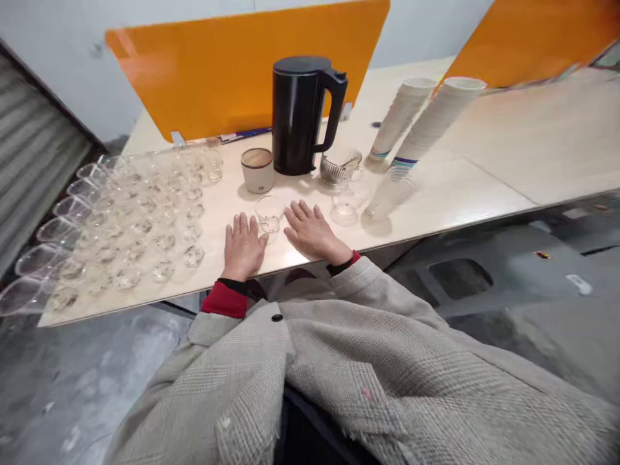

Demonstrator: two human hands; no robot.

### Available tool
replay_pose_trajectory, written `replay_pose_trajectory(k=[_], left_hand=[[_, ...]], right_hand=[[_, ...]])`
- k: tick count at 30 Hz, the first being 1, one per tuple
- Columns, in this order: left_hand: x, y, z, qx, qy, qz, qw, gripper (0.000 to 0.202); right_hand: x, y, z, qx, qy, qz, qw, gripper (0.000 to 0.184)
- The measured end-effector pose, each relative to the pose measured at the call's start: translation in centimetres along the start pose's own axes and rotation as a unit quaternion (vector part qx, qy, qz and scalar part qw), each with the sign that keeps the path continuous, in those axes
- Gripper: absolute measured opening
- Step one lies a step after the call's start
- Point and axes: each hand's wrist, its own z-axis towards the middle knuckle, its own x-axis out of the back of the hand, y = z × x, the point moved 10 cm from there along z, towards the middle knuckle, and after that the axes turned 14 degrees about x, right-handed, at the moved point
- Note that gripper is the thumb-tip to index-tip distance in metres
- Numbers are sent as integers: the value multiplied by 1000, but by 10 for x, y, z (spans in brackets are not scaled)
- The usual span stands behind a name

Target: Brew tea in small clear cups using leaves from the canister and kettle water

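Note:
My left hand (243, 247) lies flat on the pale table (227, 194) near its front edge, fingers pointing away from me. Also palm down is my right hand (312, 231), its fingers slanting toward the left. Neither hand holds anything. Between them, a little farther back, stands a clear plastic cup (270, 214) with some dark bits at its bottom. Behind that cup is a light canister (258, 173) with a brown round top. A glass bowl (339, 166) with dark contents and a clear pitcher-like vessel (345, 210) are to the right of my right hand.
Many clear cups (162, 242) with dark bits fill the table's left end. A black kettle (298, 116) stands before an orange divider (208, 77). Tall stacks of paper cups (436, 123) rise at the right, with stacked clear cups (392, 194) nearby. A grey stool (523, 271) is below.

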Motion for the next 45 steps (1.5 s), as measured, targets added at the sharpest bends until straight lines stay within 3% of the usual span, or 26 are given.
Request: replay_pose_trajectory(k=[15,45], left_hand=[[0,2,1,-8,5,-14,1000,70],[2,3,0,-14,5,-26,1000,71]], right_hand=[[-8,7,2,10,4,-2,1000,71],[-3,3,0,-2,-13,-2,1000,71]])
